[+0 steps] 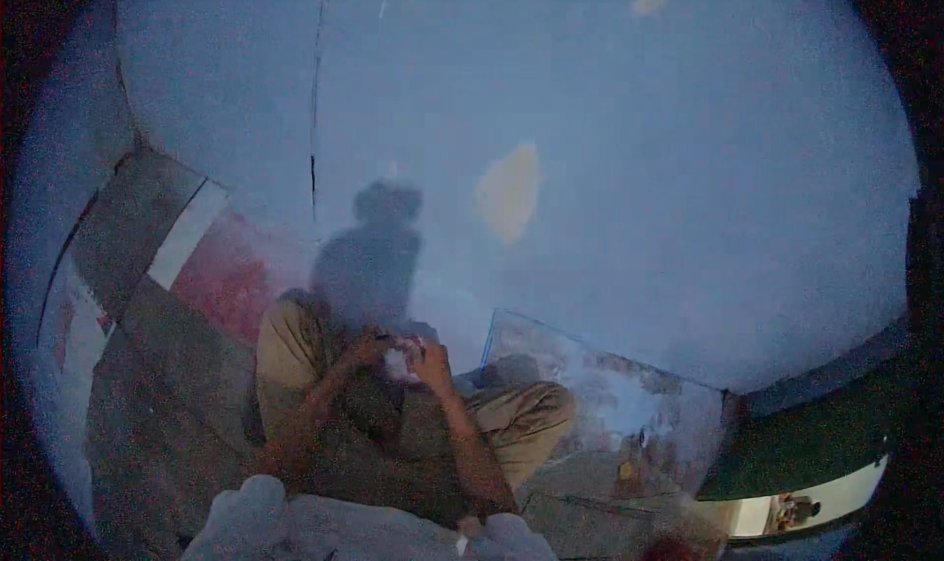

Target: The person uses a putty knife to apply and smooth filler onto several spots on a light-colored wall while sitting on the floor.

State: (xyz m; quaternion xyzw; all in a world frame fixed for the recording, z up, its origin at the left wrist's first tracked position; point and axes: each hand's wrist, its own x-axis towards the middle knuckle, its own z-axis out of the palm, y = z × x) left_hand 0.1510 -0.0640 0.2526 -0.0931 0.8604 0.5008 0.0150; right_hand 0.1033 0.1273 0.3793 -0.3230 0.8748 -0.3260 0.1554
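Low in the middle of the dim view, both hands meet in front of my crossed legs. Between them sits a small pale, whitish thing, too blurred to name. On its left side, my left hand is closed with the fingers bent toward it. My right hand grips it from the other side, its fingers curled at the upper edge. Brown trousers cover my knees on both sides of the hands. The fingertips and the thing's lower part are hard to make out.
Ahead rises a pale blue wall with a yellowish patch and a dark shadow. A blue-edged, stained panel lies right of my knee, near a small brownish object. A reddish area is at left.
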